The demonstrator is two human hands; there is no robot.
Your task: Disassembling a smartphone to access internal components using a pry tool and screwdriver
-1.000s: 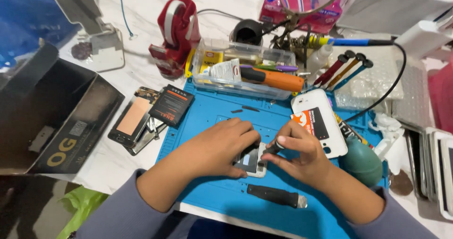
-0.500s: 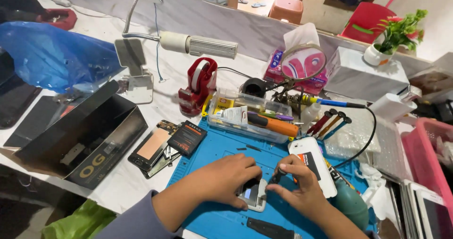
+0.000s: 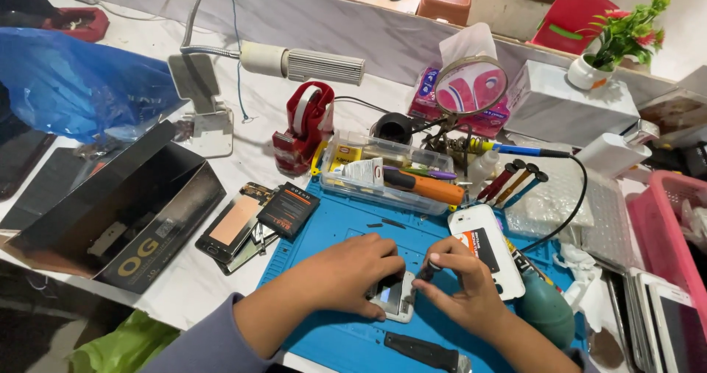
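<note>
Blue mat (image 3: 324,233) lower centre, clutter crowding its upper edge, left hand (image 3: 353,273) curled over small phone (image 3: 394,299), right hand (image 3: 460,288) pinching dark tool (image 3: 427,272) at phone's right edge.

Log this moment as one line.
left hand: steadies small white phone | right hand: dark tool tip on it | surface: blue mat

We see a small silver-framed phone part (image 3: 394,297) lying flat on the blue work mat (image 3: 324,233), near its front edge. Its open face shows a pale bluish panel inside a light metal rim. A thin dark tool (image 3: 426,271) stands tilted over its upper right corner; whether the tip touches, we cannot tell
</note>
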